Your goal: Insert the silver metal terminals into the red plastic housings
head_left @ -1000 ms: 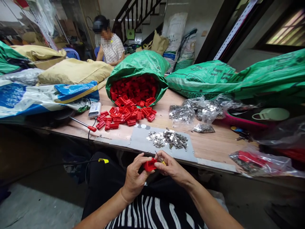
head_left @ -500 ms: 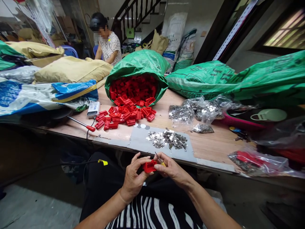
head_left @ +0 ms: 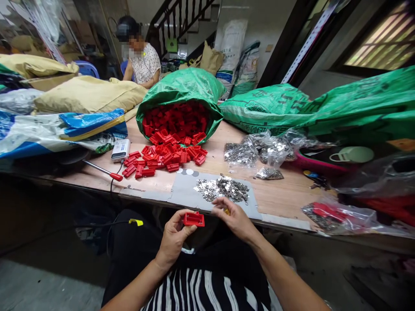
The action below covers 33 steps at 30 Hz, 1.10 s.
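Note:
Over my lap, my left hand (head_left: 175,235) holds a red plastic part (head_left: 194,219) between thumb and fingers, its hollow side facing me. To the right of it, my right hand (head_left: 231,218) is bent round a small yellow-handled tool (head_left: 227,211), mostly hidden by the fingers; it is apart from the red part and near the mat's front edge. Small shiny metal pieces (head_left: 223,188) lie heaped on the grey mat (head_left: 181,190). Behind them, loose red parts (head_left: 165,156) spill from an open green sack (head_left: 194,80).
A red-tipped lever (head_left: 103,170) and a white device (head_left: 120,150) are at the left. Bags of metal pieces (head_left: 241,153) and a pink container with a cup (head_left: 352,154) stand right. Full sacks (head_left: 90,95) line the back. A person (head_left: 142,65) sits beyond the table.
My right hand has drawn away from the red part, up and to the right. My left hand has moved left and turned the part's hollow side into view. The camera view has shifted slightly.

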Each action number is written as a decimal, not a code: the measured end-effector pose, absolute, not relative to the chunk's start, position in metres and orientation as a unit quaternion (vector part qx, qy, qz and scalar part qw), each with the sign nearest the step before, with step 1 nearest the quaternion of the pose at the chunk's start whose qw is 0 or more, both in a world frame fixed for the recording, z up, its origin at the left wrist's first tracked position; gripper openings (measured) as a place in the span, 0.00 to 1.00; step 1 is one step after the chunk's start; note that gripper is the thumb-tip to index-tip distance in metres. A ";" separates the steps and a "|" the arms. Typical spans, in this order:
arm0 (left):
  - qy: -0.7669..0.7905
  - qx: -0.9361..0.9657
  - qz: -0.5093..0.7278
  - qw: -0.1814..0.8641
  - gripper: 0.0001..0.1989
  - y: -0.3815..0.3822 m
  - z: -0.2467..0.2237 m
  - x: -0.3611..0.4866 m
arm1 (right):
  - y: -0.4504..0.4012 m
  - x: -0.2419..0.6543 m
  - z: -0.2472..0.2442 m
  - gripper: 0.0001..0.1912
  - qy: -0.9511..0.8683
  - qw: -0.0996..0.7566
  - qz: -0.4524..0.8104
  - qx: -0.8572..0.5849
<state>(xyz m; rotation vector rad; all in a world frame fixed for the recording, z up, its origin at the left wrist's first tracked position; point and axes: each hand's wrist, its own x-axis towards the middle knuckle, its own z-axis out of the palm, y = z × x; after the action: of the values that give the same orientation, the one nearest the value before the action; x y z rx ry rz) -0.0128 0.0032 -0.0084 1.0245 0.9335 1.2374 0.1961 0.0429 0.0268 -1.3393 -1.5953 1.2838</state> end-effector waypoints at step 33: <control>0.351 0.240 0.586 0.690 0.26 0.021 0.010 -0.017 | 0.099 0.173 0.045 0.04 -0.780 0.267 0.213 -0.524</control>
<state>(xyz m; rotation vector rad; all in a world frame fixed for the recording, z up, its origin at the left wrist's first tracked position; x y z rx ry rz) -0.0172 0.0207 0.0102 0.5371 0.7846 1.3104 0.1730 0.0988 0.0453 -1.4151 -2.1048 0.5752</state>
